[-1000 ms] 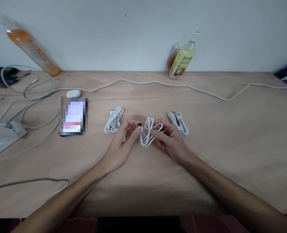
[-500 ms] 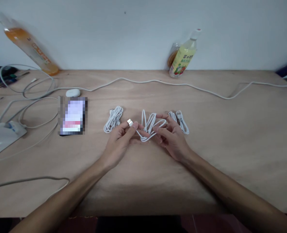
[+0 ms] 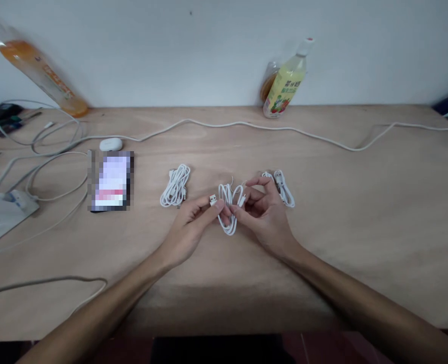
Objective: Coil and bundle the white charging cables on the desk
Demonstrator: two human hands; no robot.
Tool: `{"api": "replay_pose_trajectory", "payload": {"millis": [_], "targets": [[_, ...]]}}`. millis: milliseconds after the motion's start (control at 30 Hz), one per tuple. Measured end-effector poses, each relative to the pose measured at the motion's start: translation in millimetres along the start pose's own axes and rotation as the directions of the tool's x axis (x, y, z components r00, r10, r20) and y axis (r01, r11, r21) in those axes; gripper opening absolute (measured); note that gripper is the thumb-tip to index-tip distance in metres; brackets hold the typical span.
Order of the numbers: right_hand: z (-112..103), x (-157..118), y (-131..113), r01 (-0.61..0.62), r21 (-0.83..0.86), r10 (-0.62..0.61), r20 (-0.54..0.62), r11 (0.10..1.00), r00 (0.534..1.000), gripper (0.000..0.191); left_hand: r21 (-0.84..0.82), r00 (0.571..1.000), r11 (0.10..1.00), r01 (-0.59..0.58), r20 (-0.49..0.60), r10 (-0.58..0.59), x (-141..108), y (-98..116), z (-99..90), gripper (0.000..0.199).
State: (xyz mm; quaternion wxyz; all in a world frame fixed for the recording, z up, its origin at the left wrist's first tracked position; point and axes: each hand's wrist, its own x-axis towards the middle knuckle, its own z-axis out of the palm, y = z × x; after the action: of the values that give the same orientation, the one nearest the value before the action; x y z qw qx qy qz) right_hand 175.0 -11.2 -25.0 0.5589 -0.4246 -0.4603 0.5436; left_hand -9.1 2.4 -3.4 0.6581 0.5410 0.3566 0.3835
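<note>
A white cable (image 3: 229,226) hangs in loose loops between my two hands, above the middle of the table. My left hand (image 3: 193,225) pinches it near its USB plug (image 3: 213,198), which points up past the thumb. My right hand (image 3: 265,212) is closed on the loops from the other side, with a small white end of the cable by its fingers. To the left lies a coiled white cable bundle (image 3: 175,185). Just beyond my right hand are more coiled white cables (image 3: 284,188), partly hidden by the fingers.
A phone (image 3: 113,181) and a white earbud case (image 3: 110,144) lie left, near tangled cables and a power strip (image 3: 6,217). A long white cable (image 3: 239,123) crosses the back. An orange drink bottle (image 3: 44,73) and a yellow one (image 3: 286,83) stand by the wall.
My hands have come closer together, and the cable's loops are gathered into a narrower bunch. The USB plug has shifted slightly right and now points more upright.
</note>
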Motion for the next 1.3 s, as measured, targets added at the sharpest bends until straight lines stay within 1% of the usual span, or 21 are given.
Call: {"api": "replay_pose_trajectory", "payload": {"millis": [100,167,300,367,433,533,700,833,933,1033,1167,1233,1300], "targets": [[-1,0,2,0.041,-0.016,-0.041,-0.003,0.999,0.999,0.041,0.053,1.000,0.998,-0.027,0.009,0.027,-1,3,-0.2,0.036],[-2,1,2,0.042,-0.012,-0.042,0.008,0.999,0.999,0.033,0.068,0.999,0.997,-0.036,0.004,0.035,-1,4,-0.8,0.036],[-5,3,1,-0.020,0.017,0.020,0.028,1.000,0.999,0.019,0.069,0.999,0.997,-0.042,-0.019,0.043,-1,4,-1.9,0.036],[-6,4,1,-0.047,0.042,0.046,0.033,0.998,0.998,0.016,0.038,0.998,0.998,-0.047,-0.036,0.049,1,3,-1.7,0.036],[-7,5,2,-0.076,0.070,0.073,0.052,0.995,0.996,0.016,-0.024,0.998,0.999,-0.046,-0.048,0.044,2,0,-1.3,0.038],[-8,7,3,-0.131,0.100,0.122,0.089,0.986,0.988,0.023,-0.099,0.998,0.994,-0.043,-0.049,0.039,3,-3,-1.4,0.041],[-9,8,-1,-0.228,0.160,0.208,0.136,0.960,0.969,0.035,-0.099,0.999,0.994,-0.045,-0.035,0.042,1,-5,-3.9,0.041],[-9,7,-4,-0.247,0.177,0.222,0.146,0.953,0.964,0.041,-0.072,0.999,0.997,-0.028,-0.029,0.026,1,-5,-4.7,0.040],[-9,8,-5,-0.265,0.175,0.241,0.147,0.948,0.959,0.043,-0.107,1.000,0.994,-0.012,-0.024,0.009,2,-5,-4.8,0.040],[-8,10,-6,-0.258,0.154,0.242,0.115,0.954,0.963,0.040,-0.136,1.000,0.991,0.006,-0.011,-0.008,2,-5,-5.1,0.040],[-7,11,-6,-0.186,0.099,0.181,0.055,0.978,0.982,0.028,-0.088,1.000,0.996,0.008,0.031,-0.006,2,-4,-6.1,0.042],[-5,10,-7,-0.172,0.088,0.165,0.080,0.981,0.983,0.024,-0.077,0.998,0.997,0.024,0.065,-0.019,2,-5,-6.5,0.044],[-3,9,-10,-0.181,0.111,0.165,0.139,0.977,0.976,0.023,-0.077,0.996,0.996,0.041,0.080,-0.035,3,-7,-6.9,0.045]]}}
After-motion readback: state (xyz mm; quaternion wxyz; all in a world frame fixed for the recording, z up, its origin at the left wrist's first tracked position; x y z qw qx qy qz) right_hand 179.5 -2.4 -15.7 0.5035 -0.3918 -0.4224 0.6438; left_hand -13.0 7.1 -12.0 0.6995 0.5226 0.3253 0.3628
